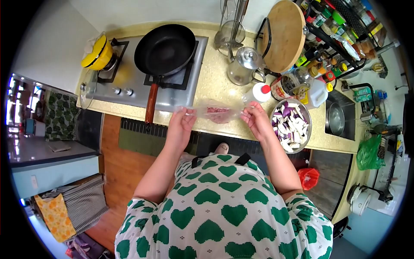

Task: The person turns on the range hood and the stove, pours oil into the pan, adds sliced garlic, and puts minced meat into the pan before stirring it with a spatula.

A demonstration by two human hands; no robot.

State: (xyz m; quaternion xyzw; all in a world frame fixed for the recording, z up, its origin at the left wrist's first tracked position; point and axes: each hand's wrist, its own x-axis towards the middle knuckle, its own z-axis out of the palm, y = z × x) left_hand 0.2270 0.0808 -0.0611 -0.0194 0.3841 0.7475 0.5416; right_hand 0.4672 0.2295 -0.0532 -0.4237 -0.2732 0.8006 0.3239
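Observation:
Stretched between my two hands is a clear plastic bag (220,113) with reddish minced meat inside. My left hand (183,123) pinches one end of the bag, close to the wooden handle of a black frying pan (164,49). The opposite end is pinched by my right hand (257,120), just left of a metal bowl (308,129) filled with cut eggplant pieces (291,125). The bag hangs over the front part of the counter (207,123).
The pan rests on a gas stove (138,93) beside a yellow pot (97,52). A glass kettle (245,67), a red-capped white bottle (258,92) and a round cutting board (282,36) stand behind the bag. Farther right is a sink (340,113).

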